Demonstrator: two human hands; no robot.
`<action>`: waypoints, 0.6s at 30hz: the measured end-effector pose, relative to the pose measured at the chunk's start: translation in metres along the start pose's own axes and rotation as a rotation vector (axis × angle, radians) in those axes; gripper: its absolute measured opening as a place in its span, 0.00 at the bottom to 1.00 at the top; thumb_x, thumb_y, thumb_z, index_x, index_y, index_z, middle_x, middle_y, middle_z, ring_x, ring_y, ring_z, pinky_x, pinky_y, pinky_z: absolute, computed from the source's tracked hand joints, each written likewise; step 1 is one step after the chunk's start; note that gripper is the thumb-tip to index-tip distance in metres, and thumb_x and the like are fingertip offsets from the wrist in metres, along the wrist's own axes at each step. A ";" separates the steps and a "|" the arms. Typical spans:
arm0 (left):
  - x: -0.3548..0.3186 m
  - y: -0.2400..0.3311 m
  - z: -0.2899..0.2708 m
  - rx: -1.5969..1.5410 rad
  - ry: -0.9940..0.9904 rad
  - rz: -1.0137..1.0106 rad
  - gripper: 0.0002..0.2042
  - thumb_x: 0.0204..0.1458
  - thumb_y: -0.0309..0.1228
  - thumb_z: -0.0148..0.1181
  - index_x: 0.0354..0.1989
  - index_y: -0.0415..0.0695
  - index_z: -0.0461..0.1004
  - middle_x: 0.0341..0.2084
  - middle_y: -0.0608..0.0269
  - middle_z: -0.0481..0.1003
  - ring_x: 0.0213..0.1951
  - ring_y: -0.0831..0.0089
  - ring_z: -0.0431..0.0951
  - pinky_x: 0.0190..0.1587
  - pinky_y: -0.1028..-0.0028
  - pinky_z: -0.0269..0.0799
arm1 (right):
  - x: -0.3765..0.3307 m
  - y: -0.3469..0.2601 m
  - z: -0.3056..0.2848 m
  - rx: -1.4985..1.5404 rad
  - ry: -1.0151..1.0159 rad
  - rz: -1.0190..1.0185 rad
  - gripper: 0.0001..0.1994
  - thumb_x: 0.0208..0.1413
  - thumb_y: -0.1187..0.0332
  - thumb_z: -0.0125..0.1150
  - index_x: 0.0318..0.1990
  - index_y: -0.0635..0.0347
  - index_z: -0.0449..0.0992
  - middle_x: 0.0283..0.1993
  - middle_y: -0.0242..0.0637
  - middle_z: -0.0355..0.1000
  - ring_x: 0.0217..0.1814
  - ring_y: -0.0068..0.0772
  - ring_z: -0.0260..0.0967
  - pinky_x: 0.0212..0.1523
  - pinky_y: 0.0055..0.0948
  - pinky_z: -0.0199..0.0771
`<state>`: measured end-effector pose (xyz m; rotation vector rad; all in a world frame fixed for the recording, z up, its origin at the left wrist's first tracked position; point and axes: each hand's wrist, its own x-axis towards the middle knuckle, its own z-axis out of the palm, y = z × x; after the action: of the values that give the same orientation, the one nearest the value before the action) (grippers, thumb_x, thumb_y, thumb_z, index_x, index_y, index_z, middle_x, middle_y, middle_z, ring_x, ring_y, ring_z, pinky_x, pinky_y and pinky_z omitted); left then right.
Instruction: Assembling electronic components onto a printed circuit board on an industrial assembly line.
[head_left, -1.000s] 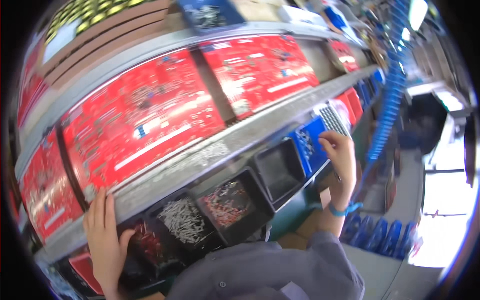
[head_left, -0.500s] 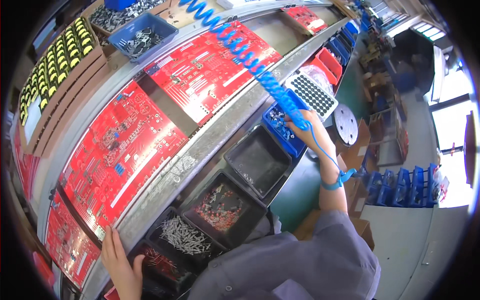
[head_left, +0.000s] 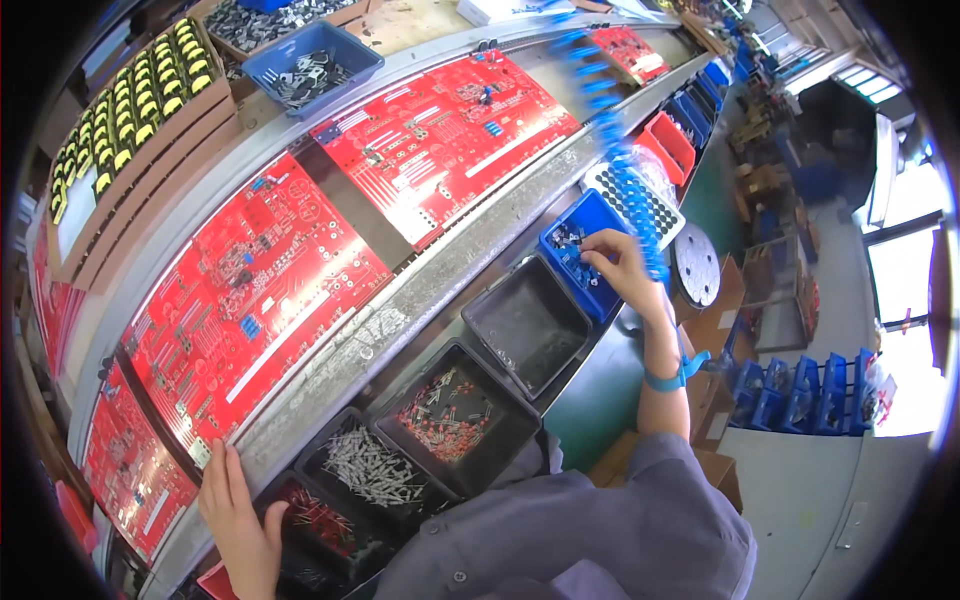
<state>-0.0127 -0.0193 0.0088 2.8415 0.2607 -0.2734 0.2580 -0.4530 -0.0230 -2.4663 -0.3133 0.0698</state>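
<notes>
My right hand [head_left: 625, 270] is over the blue bin [head_left: 612, 292] of small blue components [head_left: 570, 244]. Its thumb and fingertips are pinched together, and whatever they hold is too small to make out. A blue wrist strap [head_left: 680, 372] circles that wrist, joined to a coiled blue cord [head_left: 632, 190]. Fingers stretched out, my left hand [head_left: 240, 525] lies on the metal rail [head_left: 375, 322] at the near edge of a red circuit board [head_left: 255, 295]. Nothing is in that hand.
Black bins hold grey-leaded parts [head_left: 370, 468] and red-and-white parts [head_left: 445, 415]; a further black bin [head_left: 530, 325] adjoins the blue one. Another red board [head_left: 445, 140] lies farther along the rails. Beyond them stand a blue tray [head_left: 312, 70] and a box of yellow-and-black parts [head_left: 140, 110].
My right hand has drawn back a little from the blue components, its fingertips now showing pinched. The coiled cord has swung to the right. My left hand stays on the rail.
</notes>
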 end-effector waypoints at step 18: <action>0.009 -0.007 -0.002 -0.027 0.099 0.018 0.38 0.38 0.35 0.69 0.59 0.35 0.60 0.60 0.46 0.61 0.61 0.49 0.60 0.60 0.55 0.57 | 0.012 -0.040 -0.027 0.131 0.013 -0.145 0.05 0.55 0.81 0.54 0.39 0.66 0.72 0.33 0.29 0.68 0.34 0.16 0.64 0.36 0.17 0.65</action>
<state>-0.0054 -0.0113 0.0071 2.8329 0.2567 -0.1244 0.2645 -0.4359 0.0228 -2.3067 -0.4667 0.0125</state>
